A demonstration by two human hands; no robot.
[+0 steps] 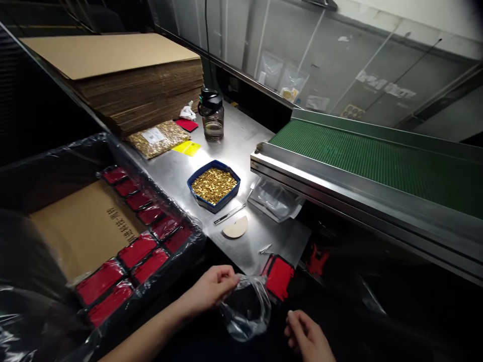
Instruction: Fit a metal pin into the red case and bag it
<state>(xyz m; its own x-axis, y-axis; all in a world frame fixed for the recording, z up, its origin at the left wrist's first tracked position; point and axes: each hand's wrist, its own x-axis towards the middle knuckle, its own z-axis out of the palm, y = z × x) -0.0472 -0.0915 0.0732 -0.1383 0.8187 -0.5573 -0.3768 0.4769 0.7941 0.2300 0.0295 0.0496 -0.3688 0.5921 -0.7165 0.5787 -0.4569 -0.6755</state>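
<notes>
While pinched by left hand (211, 290): clear plastic bag (247, 309), right hand (307, 337) beside.

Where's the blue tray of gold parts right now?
The blue tray sits mid-frame on the steel table, left of the green conveyor, with the tweezers just in front.

The scene was dim overall, with light falling from above onto the brushed steel tabletop (234, 151), which gave back a pale glare. The lower right and far left sank into near-black shadow. Straight edges such as the green ribbed conveyor belt (377, 156) bowed toward the corners. The crinkled clear plastic bag (247, 306) caught soft highlights.
</notes>
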